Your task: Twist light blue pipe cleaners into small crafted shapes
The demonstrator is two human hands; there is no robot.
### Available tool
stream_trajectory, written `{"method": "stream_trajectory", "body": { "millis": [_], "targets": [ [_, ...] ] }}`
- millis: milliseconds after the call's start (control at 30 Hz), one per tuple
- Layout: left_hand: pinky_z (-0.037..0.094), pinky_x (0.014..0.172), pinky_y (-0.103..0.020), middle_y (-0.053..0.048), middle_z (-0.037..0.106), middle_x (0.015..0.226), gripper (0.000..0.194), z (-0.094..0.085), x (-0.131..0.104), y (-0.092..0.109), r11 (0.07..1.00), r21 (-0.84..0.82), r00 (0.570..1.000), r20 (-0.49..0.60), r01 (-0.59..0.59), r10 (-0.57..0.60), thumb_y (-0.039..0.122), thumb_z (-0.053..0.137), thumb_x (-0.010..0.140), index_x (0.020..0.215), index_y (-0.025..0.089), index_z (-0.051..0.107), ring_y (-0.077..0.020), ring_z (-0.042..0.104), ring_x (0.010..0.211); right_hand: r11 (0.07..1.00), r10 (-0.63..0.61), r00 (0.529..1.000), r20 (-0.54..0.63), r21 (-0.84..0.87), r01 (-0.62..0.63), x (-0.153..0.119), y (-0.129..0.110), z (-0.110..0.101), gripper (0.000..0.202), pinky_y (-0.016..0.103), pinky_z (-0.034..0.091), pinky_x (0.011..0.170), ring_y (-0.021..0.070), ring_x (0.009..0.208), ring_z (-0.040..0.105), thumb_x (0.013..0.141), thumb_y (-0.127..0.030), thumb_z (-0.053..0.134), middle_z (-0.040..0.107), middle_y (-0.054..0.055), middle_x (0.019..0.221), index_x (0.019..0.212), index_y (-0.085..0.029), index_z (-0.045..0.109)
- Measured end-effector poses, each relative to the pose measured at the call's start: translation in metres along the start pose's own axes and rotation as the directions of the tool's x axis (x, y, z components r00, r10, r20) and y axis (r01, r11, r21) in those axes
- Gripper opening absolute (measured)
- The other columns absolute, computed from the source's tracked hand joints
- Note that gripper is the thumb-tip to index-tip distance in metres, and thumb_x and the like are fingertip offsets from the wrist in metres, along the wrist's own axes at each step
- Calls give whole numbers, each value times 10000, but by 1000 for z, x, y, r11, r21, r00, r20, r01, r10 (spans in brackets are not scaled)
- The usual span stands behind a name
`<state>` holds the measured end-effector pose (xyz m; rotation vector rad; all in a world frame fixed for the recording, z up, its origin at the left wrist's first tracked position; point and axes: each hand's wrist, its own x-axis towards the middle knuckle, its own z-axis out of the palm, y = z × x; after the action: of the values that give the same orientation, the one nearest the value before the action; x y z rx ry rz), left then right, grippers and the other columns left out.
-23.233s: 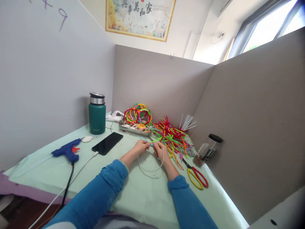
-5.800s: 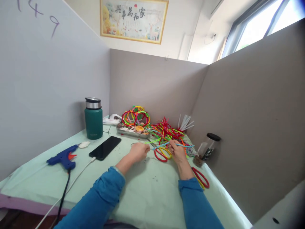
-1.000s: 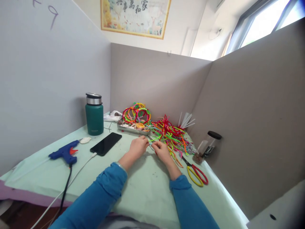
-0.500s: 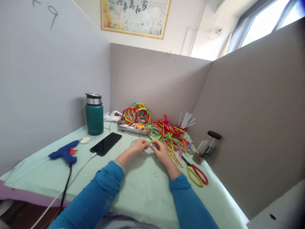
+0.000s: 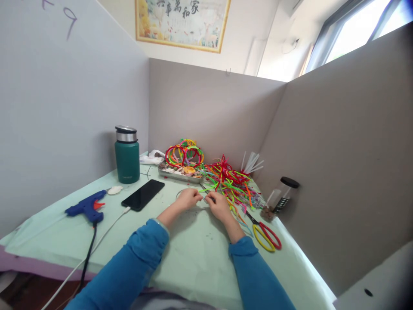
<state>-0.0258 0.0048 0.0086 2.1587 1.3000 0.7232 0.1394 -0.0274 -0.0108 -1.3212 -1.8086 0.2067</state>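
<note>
Wire hoop (image 5: 185, 193), thin, pale, likely light and springy: its near end is pinched between left hand (image 5: 189, 199) and right hand (image 5: 218, 204), both closed on it fingertip to fingertip, low over the counter (image 5: 193, 258); best held close beside the pinch.

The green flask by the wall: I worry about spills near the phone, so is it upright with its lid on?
Upright and lidded: the green flask stands on its base on the table, its dark lid seated on the steel collar.
</note>
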Motion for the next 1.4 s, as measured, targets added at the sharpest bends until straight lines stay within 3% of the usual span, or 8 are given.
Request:
{"method": "stream_trajectory", "body": {
  "millis": [133, 267, 400, 500, 667, 967, 1200, 1400],
  "targets": [
    [406, 699, -259, -94, 650, 901, 227, 4, -6, 5, 910, 403, 979, -129, -95, 159, 288, 455, 865, 856, 161, 643, -185, 596, 809, 972, 148, 980, 135, 165, -169, 2, 1, 1, 139, 238, 341, 547, 130, 547, 469, 694, -265, 558, 547, -25, 539, 589, -182, 596],
    [414, 726, -253, -90, 655, 929, 254, 3, -8, 7, 911, 392, 972, -137, -126, 193, 316, 429, 884, 890, 178, 642, -182, 600, 849, 913, 253, 959, 130, 295, -281, 4, 3, 0, 184, 227, 301, 484, 110, 485, 399, 686, -326, 553, 474, -44, 489, 585, -173, 571],
    [399, 660, -224, -42, 664, 802, 186, 1, -2, 4, 974, 192, 984, -105, -123, 145, 278, 494, 826, 787, 177, 647, -151, 580, 769, 948, 186, 980, 73, 249, -198, 3, 4, 0, 197, 225, 345, 521, 127, 558, 461, 702, -341, 560, 540, -18, 560, 616, -170, 607],
    [346, 509, -207, 12, 541, 528, 225, 0, 2, 1, 992, -125, 1000, -20, -2, 0, 295, 469, 828, 719, 159, 611, -107, 488, 517, 954, 159, 987, 26, 251, -161, 3, 3, 0, 211, 236, 379, 555, 141, 591, 490, 730, -349, 544, 567, -4, 592, 640, -171, 614],
    [269, 403, -189, 49, 474, 481, 243, 0, 1, 1, 821, -530, 976, 169, 210, -140, 388, 570, 759, 707, 150, 563, -59, 370, 394, 962, 108, 994, 14, 250, -108, 2, -1, -2, 211, 248, 399, 584, 150, 608, 507, 756, -347, 531, 590, 4, 620, 666, -176, 618],
    [204, 376, -181, 17, 561, 690, 319, -8, -4, 5, 528, -769, 928, 353, 361, -120, 394, 680, 659, 768, 127, 544, -21, 376, 419, 972, 34, 999, -18, 231, -29, 0, -7, -4, 210, 250, 398, 611, 152, 624, 531, 788, -335, 515, 614, 9, 662, 715, -174, 630],
    [214, 370, -190, 54, 492, 507, 288, 4, 7, -8, 812, -557, 984, 61, 175, -170, 412, 656, 696, 742, 137, 582, -38, 333, 362, 995, -12, 999, -33, 96, 15, -1, -6, -2, 206, 263, 411, 646, 168, 678, 576, 791, -315, 516, 670, 29, 736, 750, -186, 672],
    [262, 398, -189, 63, 430, 407, 232, 6, 8, -12, 898, -406, 986, 52, 169, -161, 354, 648, 712, 774, 131, 659, -64, 366, 380, 999, 12, 999, -47, 50, -10, -1, 0, 2, 191, 271, 417, 644, 178, 688, 603, 788, -328, 552, 698, 27, 776, 804, -208, 700]
  ]
}}
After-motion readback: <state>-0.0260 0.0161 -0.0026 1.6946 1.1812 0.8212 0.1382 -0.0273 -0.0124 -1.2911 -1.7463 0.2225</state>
